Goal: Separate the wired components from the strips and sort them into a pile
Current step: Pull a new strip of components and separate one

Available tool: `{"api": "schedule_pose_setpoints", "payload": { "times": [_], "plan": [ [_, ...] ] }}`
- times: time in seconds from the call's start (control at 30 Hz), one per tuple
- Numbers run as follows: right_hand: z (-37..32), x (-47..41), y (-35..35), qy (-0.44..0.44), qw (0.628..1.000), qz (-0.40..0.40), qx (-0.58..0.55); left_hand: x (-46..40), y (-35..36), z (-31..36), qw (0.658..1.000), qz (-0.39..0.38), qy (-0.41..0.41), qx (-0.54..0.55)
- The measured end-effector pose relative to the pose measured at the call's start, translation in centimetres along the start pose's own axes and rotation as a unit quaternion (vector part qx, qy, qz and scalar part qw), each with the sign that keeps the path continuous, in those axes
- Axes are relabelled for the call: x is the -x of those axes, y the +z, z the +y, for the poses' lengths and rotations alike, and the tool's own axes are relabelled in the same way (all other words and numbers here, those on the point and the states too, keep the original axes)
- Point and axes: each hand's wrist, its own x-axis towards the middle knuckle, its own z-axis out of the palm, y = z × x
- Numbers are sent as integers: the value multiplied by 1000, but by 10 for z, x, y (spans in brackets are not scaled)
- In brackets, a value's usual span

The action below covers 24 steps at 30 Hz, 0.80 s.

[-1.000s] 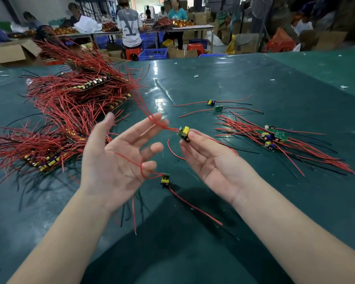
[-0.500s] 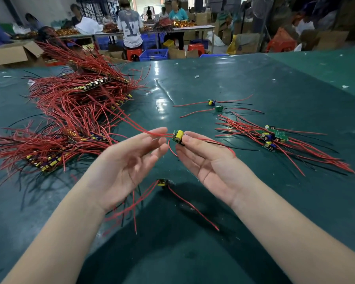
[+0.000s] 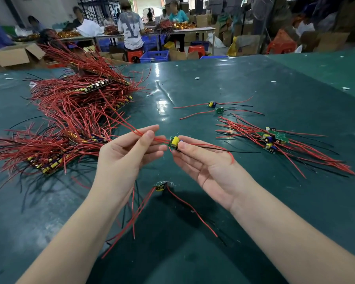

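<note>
A small green board with a yellow capacitor, the wired component (image 3: 175,142), hangs between my hands above the green table (image 3: 254,89). My right hand (image 3: 207,167) pinches the board itself with thumb and fingertips. My left hand (image 3: 127,158) pinches its red wires just left of the board. A second wired component (image 3: 159,187) lies on the table below my hands, red wires trailing toward me. The sorted pile (image 3: 273,140) of separated components lies at the right. Uncut strips (image 3: 74,111) bristling with red wires are heaped at the left.
Two loose components (image 3: 215,106) lie behind the pile, apart from it. A cardboard box (image 3: 12,56) sits past the table's far left edge. People work at benches (image 3: 172,30) in the background, with blue crates (image 3: 155,56) and red stools beneath.
My left hand has closed from a spread palm onto the red wires. Both hands have drawn closer together, and the second component has dropped from my left fingers onto the table.
</note>
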Motion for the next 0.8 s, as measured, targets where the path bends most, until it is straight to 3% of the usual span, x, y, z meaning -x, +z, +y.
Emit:
{"api": "schedule_pose_setpoints", "payload": {
  "times": [0.13,0.33,0.5,0.8],
  "plan": [
    [2,0,0,12,1000,1,10,-1,-2,-2,1000,11,4,-13],
    [-1,-2,-3,38,998,27,-33,-4,-1,-2,998,-5,-3,57],
    [1,-4,-6,26,999,33,8,-5,-5,-4,999,31,28,-3],
    [1,-5,-7,15,999,21,36,-6,-7,-2,997,35,-2,70]
  ]
}}
